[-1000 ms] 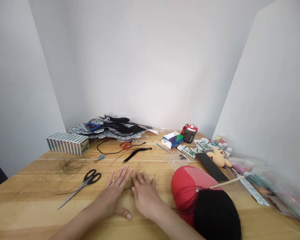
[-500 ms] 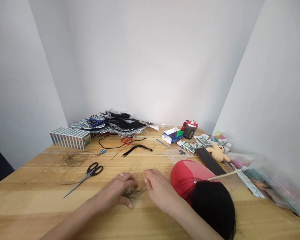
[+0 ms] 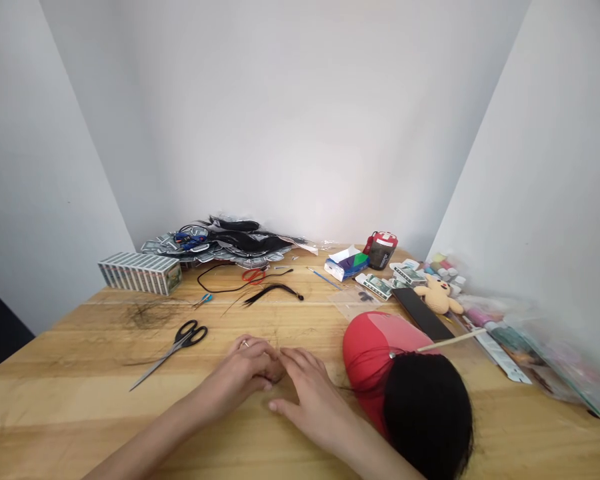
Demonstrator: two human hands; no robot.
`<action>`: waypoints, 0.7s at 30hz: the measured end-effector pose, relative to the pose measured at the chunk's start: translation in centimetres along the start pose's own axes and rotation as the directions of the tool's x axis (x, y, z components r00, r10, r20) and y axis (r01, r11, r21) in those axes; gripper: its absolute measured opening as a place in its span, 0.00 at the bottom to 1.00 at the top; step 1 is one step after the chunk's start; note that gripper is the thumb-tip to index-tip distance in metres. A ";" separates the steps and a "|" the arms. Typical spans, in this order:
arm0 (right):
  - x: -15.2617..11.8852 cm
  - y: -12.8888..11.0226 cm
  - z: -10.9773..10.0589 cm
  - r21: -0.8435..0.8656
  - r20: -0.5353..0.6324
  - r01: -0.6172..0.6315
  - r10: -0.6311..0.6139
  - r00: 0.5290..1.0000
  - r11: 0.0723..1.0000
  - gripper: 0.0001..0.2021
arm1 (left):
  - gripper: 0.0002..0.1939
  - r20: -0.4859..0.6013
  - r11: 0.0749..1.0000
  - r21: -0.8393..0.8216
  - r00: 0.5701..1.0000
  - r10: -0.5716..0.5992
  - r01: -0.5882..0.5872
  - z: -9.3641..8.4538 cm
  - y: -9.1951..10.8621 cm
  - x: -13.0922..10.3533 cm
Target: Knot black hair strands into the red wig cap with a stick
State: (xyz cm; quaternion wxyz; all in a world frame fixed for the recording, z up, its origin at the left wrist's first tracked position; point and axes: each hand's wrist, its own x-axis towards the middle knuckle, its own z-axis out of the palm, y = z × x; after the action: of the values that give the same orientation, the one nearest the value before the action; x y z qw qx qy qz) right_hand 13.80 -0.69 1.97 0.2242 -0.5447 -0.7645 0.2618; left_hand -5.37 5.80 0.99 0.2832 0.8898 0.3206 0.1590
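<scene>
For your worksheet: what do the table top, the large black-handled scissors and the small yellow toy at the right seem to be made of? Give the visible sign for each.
Table top: light wood, smooth, with grain lines and plank seams showing. Large scissors: grey, metal-looking blades; matt black handles, probably plastic. Yellow toy: soft, likely knitted or plush, judging by its rounded, fuzzy outline; too small to be sure.

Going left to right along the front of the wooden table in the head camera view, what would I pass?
Black-handled scissors → left hand → right hand → red mannequin head with black hair → thin wooden stick.
</scene>
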 end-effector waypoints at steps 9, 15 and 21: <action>-0.7 -1.0 -2.8 0.233 -0.038 0.018 -0.010 0.999 0.972 0.15 | 0.17 -0.024 0.846 -0.522 0.989 -0.146 0.112 0.3 2.1 -0.7; -1.6 -1.7 -5.8 0.430 -0.024 0.045 -0.038 0.999 0.902 0.17 | 0.19 0.053 0.818 -0.553 0.987 -0.154 0.158 -2.8 5.8 -1.9; -2.4 -1.7 -8.3 0.589 -0.034 0.032 -0.015 0.999 0.807 0.18 | 0.24 0.107 0.762 -0.616 0.979 -0.171 0.200 -5.9 6.9 -3.1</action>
State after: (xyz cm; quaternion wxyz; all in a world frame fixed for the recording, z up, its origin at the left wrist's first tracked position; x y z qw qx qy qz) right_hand 18.52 -2.16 9.31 0.3958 -0.4423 -0.6492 0.4757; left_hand -7.10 1.76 9.52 0.5827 0.7130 0.3300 0.2076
